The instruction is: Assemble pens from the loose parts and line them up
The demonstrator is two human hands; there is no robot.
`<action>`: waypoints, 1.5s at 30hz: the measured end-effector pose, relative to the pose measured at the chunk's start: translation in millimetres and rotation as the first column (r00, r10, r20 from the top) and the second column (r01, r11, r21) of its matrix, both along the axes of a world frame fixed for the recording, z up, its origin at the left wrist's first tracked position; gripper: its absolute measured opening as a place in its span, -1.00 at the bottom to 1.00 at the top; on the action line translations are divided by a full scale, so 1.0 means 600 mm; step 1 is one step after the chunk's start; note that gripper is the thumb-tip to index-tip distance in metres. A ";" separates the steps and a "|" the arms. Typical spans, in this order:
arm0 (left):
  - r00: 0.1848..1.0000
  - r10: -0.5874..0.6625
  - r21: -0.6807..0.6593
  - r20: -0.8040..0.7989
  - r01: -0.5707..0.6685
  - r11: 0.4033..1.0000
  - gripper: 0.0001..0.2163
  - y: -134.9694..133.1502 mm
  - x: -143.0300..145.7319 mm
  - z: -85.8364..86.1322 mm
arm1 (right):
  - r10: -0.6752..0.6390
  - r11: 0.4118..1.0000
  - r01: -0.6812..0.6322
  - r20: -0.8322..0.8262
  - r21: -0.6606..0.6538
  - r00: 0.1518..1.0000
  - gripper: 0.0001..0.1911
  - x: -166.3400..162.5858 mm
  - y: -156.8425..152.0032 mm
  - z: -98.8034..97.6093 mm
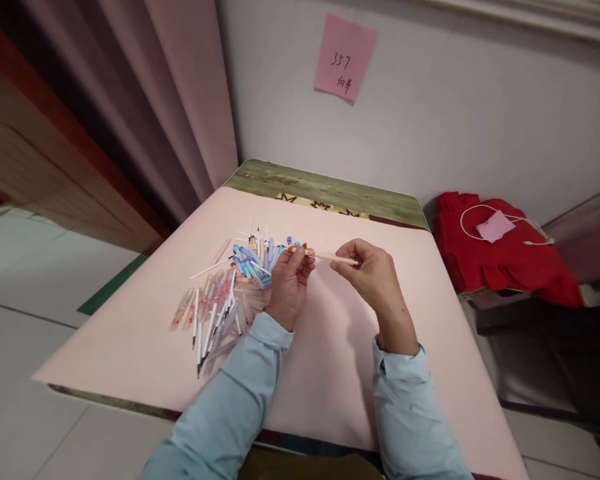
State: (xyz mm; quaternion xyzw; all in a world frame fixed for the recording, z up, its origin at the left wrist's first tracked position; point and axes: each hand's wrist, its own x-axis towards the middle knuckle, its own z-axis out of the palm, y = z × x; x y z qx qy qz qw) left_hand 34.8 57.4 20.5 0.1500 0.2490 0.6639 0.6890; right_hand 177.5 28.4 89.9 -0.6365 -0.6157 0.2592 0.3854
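A slim beige pen (325, 255) stretches level between my two hands above the table. My left hand (289, 283) pinches its left end, where a small brown piece shows by the thumb. Around the pen's right end, the fingers and thumb of my right hand (367, 267) are closed. Left of my left hand lies a heap of blue pen parts (253, 261). Nearer me are white refills with dark tips (211, 327), mixed with clear plastic wrappers (225, 340). Pinkish pen barrels (217, 288) lie beside them.
Pale pink paper (130, 333) covers the table, with a green wooden edge (330, 182) at the back. A wall with a pink note (345, 57) stands behind. At right, a red cloth-covered stool (510, 253) holds a white cable. A curtain (180, 87) hangs at left.
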 end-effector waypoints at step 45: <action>1.000 -0.011 -0.072 -0.026 0.009 0.997 -0.75 0.003 -0.012 -0.009 | 0.034 0.990 -0.018 0.114 -0.138 0.993 -0.59 -0.030 0.003 -0.010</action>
